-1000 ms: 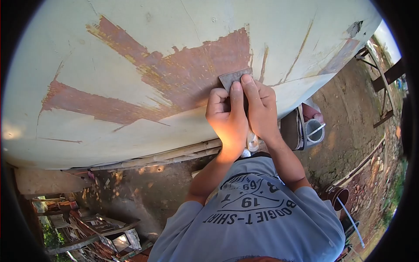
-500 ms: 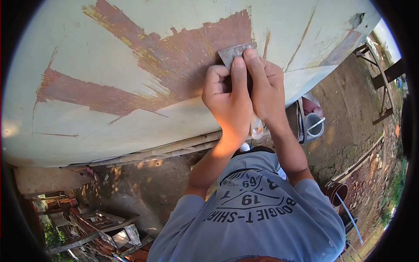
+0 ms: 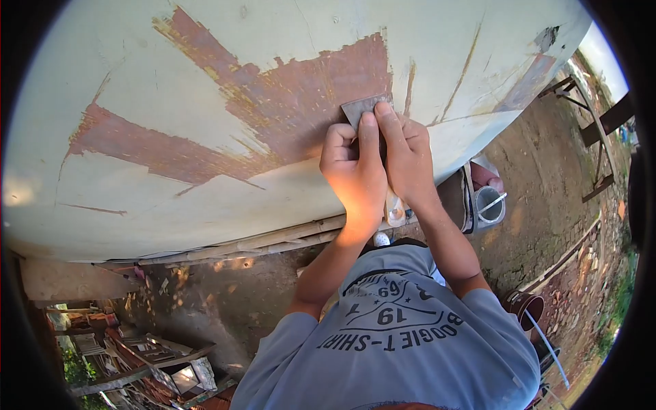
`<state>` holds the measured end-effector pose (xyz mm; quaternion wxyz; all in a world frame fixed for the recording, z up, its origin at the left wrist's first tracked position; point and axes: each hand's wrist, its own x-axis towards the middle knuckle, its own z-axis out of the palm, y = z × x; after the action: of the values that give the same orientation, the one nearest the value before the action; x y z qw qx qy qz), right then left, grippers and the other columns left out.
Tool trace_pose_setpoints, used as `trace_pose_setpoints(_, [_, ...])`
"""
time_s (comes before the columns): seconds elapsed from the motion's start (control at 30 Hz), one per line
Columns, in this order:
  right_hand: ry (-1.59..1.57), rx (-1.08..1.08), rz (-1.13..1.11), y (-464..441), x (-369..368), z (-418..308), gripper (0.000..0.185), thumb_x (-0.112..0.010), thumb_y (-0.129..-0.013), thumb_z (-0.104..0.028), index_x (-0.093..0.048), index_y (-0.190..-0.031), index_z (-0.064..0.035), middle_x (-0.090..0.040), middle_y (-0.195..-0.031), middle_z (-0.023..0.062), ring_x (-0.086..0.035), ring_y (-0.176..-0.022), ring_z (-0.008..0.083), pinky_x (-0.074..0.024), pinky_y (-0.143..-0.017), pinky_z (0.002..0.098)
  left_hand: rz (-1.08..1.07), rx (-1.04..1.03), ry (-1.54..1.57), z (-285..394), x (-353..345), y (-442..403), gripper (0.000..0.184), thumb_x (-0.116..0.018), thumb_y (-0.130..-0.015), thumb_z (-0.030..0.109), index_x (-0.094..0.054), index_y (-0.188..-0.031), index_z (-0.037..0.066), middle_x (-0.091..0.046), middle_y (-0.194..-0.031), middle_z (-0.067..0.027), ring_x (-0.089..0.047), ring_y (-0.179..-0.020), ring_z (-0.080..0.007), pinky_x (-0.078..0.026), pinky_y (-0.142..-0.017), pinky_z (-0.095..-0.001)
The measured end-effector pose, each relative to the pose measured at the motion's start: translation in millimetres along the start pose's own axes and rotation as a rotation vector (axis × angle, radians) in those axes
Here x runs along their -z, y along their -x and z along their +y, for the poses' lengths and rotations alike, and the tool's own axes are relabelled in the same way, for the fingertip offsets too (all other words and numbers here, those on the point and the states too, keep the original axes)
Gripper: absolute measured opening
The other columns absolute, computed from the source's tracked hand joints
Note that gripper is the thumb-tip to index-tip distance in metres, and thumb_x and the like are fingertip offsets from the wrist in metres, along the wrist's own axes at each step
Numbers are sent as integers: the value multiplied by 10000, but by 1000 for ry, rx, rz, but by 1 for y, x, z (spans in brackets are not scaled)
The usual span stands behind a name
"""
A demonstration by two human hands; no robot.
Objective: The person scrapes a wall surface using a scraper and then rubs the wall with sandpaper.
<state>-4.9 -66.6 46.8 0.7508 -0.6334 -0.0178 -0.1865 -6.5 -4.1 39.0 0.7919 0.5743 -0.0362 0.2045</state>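
Note:
A flat metal scraper [image 3: 362, 108] lies with its wide edge against a large curved, pale painted surface. My left hand [image 3: 355, 167] is closed on it from the left, thumb pressed along the blade. From the right, my right hand [image 3: 408, 154] grips it too, its thumb beside the other. The scraper's lower part is hidden between my palms. Under the blade is the lower right of a bare reddish-brown patch [image 3: 314, 85], with ragged yellowish edges. A pale, rounded end [image 3: 395, 212] shows between my wrists; I cannot tell whether it is the scraper's handle.
Another reddish-brown strip [image 3: 143, 143] crosses the surface at left. Bamboo poles [image 3: 253, 244] run below its lower edge. A bucket [image 3: 490, 205] with a stick stands on the ground at right, a brown pot [image 3: 525, 305] nearer. Scrap wood [image 3: 160, 362] is piled lower left.
Both hands and the scraper have come a little toward my body, slightly lower on the brown patch. The view has also shifted slightly. Both hands keep their grip.

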Motion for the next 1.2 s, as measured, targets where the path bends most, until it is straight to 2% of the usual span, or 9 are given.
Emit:
trace_pose_setpoints(0.17, [-25, -78, -18, 2, 0, -21, 419, -490, -1048, -250, -551, -721, 6, -495, -634, -35, -415, -642, 45, -370, -553, 267, -76, -9, 49, 26, -5, -12, 269, -619, -995, 177, -528, -780, 44, -573, -759, 24, -481, -695, -10, -400, -591, -192])
trace_pose_setpoints(0.27, [-18, -15, -17, -5, -2, -11, 428, -495, -1046, -256, -548, -712, 6, -485, -618, -37, -406, -626, 44, -360, -538, 265, -26, -6, 27, 8, 3, -4, 273, -616, -998, 183, -527, -781, 43, -571, -756, 24, -479, -693, -10, -399, -589, -193])
trace_pose_setpoints(0.3, [6, 17, -6, 0, -1, 4, 433, -499, -1044, -262, -544, -707, 6, -475, -606, -40, -399, -612, 42, -351, -524, 261, 26, 100, -35, 3, 5, 2, 271, -614, -998, 182, -528, -782, 44, -571, -756, 23, -480, -694, -11, -399, -590, -192])
trace_pose_setpoints(0.43, [-27, -12, -27, -8, 0, -11, 444, -490, -1044, -260, -535, -692, 8, -476, -601, -29, -405, -608, 51, -360, -533, 269, -26, -34, 35, 9, -2, -6, 271, -619, -995, 173, -522, -773, 52, -563, -739, 24, -472, -688, -6, -392, -582, -190])
trace_pose_setpoints(0.5, [-46, -52, -23, -9, -3, -27, 442, -484, -1044, -253, -552, -698, 14, -498, -612, -23, -424, -626, 54, -378, -556, 278, -44, -3, 37, 18, 2, -6, 273, -619, -995, 169, -518, -769, 53, -557, -734, 28, -467, -688, -3, -389, -581, -187])
trace_pose_setpoints(0.73, [35, 71, -29, -13, 1, -24, 438, -498, -1041, -280, -573, -718, 7, -510, -620, -31, -427, -628, 44, -373, -537, 264, -3, -67, 74, 19, -14, -9, 281, -626, -986, 163, -514, -757, 44, -565, -730, 27, -473, -679, -16, -391, -578, -199])
trace_pose_setpoints(0.8, [-7, 4, -43, -11, 0, -36, 441, -497, -1040, -295, -577, -725, 3, -507, -618, -35, -422, -624, 41, -371, -536, 260, -49, -55, 132, 38, -17, -15, 279, -623, -987, 157, -516, -756, 41, -567, -726, 25, -473, -682, -14, -392, -584, -198])
trace_pose_setpoints(1.0, [24, 71, -32, -12, 2, -19, 460, -505, -1034, -306, -565, -689, -7, -495, -608, -42, -409, -606, 40, -358, -522, 260, -16, -162, 39, 14, -11, -9, 286, -627, -988, 169, -521, -756, 40, -561, -712, 32, -452, -657, -7, -376, -565, -195])
trace_pose_setpoints(1.2, [-12, 15, -39, -14, -2, -35, 448, -497, -1036, -296, -572, -715, 7, -496, -611, -37, -421, -608, 45, -365, -529, 264, -19, -125, 77, 32, -17, -16, 292, -616, -994, 164, -516, -746, 46, -554, -706, 36, -450, -658, -6, -375, -566, -199])
